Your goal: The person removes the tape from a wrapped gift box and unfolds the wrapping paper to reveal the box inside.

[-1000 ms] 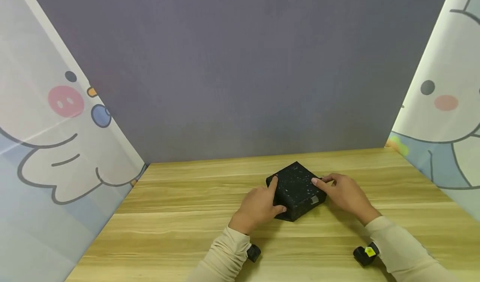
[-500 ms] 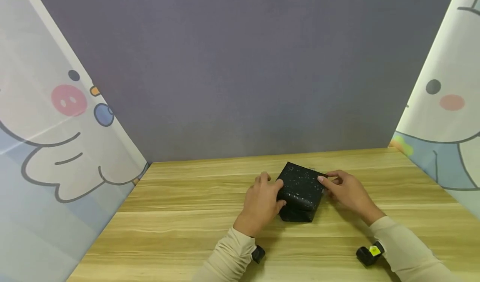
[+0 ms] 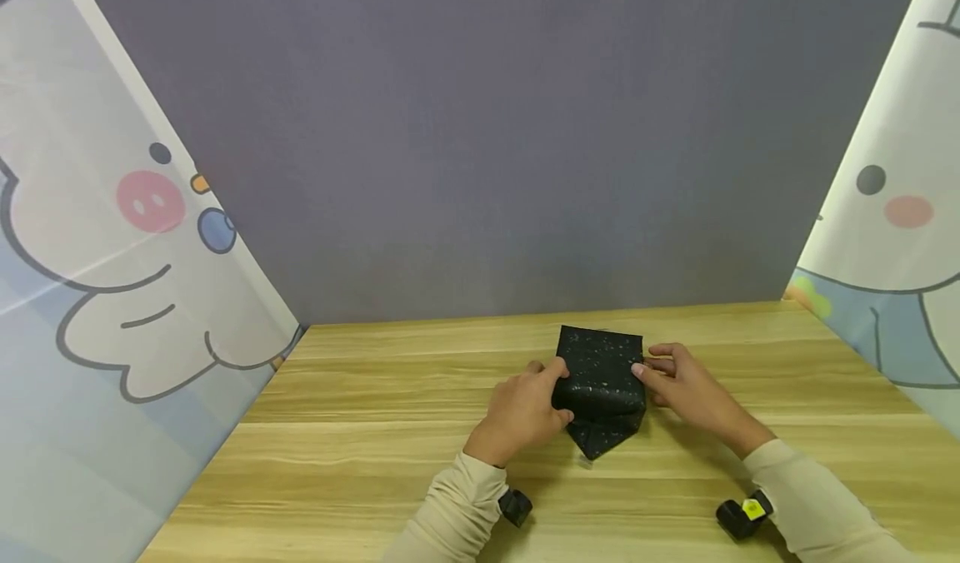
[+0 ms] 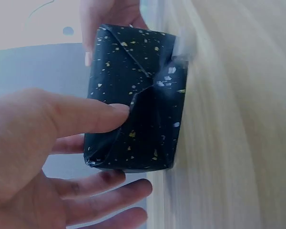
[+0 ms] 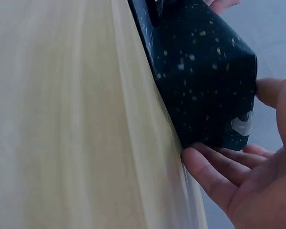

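A small box wrapped in black paper with light specks (image 3: 600, 363) sits on the wooden table. Its folded end faces the person, and a pointed flap (image 3: 596, 440) hangs out toward the table's near side. My left hand (image 3: 521, 413) grips the box's left near corner; the left wrist view shows the thumb pressed on the folded end (image 4: 119, 71). At the opposite side, my right hand (image 3: 693, 392) holds the right edge, thumb at the upper edge and fingers low against that side. Clear tape (image 5: 242, 125) shows on that side in the right wrist view.
The wood-grain table (image 3: 360, 430) reaches back to a grey panel (image 3: 480, 146). Cartoon-printed sheets (image 3: 150, 296) stand at the left and right. Black wrist cameras (image 3: 742, 515) hang below both sleeves.
The box has turned counterclockwise as seen from above, so its folded end now faces the person. My left index finger has shifted from the top to the left edge.
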`<action>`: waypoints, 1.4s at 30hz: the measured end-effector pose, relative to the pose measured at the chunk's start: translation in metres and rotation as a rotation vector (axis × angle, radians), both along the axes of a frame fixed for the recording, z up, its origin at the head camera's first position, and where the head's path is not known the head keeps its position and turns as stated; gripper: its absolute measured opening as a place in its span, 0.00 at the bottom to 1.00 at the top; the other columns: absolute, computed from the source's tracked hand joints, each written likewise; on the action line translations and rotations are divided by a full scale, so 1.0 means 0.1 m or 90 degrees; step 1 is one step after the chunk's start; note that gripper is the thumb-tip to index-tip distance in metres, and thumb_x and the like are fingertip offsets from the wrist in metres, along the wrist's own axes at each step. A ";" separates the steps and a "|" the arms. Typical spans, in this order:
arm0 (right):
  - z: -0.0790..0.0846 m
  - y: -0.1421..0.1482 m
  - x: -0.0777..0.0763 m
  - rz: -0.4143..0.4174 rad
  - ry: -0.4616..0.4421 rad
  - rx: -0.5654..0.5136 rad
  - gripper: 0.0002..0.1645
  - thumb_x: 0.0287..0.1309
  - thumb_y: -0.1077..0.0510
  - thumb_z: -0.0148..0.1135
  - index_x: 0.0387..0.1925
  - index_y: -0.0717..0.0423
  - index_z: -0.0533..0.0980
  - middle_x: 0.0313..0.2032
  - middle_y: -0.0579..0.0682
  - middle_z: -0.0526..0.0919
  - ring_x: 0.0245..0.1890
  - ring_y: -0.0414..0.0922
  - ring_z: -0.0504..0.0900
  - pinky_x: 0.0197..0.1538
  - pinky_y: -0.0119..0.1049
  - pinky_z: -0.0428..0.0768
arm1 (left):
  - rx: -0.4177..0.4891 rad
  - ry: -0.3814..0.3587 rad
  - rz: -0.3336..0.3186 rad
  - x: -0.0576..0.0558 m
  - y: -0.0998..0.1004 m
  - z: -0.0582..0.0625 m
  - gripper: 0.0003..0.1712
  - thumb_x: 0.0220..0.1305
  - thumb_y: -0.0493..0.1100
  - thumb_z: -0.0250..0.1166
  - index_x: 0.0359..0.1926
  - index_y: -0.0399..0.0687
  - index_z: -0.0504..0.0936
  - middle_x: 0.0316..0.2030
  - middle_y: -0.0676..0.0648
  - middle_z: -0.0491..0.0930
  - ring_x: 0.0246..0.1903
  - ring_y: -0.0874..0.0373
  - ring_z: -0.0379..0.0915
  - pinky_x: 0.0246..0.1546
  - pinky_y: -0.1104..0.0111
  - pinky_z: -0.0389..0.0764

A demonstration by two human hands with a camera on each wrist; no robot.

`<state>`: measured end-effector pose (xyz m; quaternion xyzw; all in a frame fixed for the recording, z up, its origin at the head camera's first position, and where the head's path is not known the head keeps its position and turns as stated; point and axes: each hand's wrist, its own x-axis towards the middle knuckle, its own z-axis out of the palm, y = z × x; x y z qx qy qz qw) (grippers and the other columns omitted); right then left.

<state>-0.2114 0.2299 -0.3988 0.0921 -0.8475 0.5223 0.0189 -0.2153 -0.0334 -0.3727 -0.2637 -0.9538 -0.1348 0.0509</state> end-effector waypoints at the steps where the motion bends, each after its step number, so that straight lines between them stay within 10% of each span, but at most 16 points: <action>1: 0.00 -0.01 0.00 0.007 -0.004 -0.001 0.38 0.77 0.49 0.52 0.67 0.78 0.53 0.61 0.81 0.66 0.56 0.67 0.77 0.46 0.47 0.84 | 0.004 -0.017 0.002 0.00 0.00 0.01 0.29 0.60 0.54 0.74 0.60 0.60 0.73 0.49 0.48 0.78 0.19 0.59 0.68 0.19 0.67 0.69; 17: 0.05 -0.10 0.05 0.070 -0.011 0.133 0.58 0.69 0.39 0.60 0.74 0.76 0.42 0.69 0.78 0.57 0.65 0.69 0.67 0.61 0.61 0.71 | 0.103 -0.126 -0.001 -0.04 -0.04 -0.01 0.26 0.65 0.42 0.62 0.63 0.59 0.68 0.46 0.49 0.77 0.15 0.57 0.62 0.19 0.65 0.65; 24: 0.00 -0.11 0.02 0.130 -0.006 0.053 0.60 0.65 0.49 0.67 0.76 0.72 0.38 0.66 0.75 0.64 0.59 0.60 0.77 0.51 0.40 0.81 | 0.107 -0.028 0.019 -0.02 0.00 -0.09 0.20 0.69 0.54 0.64 0.56 0.56 0.72 0.39 0.51 0.79 0.15 0.61 0.64 0.20 0.66 0.68; 32: -0.01 -0.10 0.01 0.164 -0.004 0.026 0.58 0.63 0.56 0.68 0.77 0.68 0.39 0.65 0.71 0.66 0.59 0.60 0.76 0.49 0.33 0.79 | 0.097 -0.013 0.015 0.01 0.02 -0.11 0.24 0.62 0.41 0.67 0.58 0.54 0.71 0.42 0.48 0.78 0.11 0.59 0.59 0.11 0.67 0.61; 42: 0.02 -0.08 0.08 0.140 0.005 0.108 0.64 0.54 0.59 0.65 0.78 0.65 0.32 0.75 0.71 0.42 0.73 0.68 0.48 0.66 0.65 0.56 | 0.048 0.000 -0.006 0.03 0.03 -0.09 0.33 0.54 0.31 0.67 0.60 0.53 0.69 0.48 0.43 0.79 0.14 0.58 0.61 0.13 0.67 0.60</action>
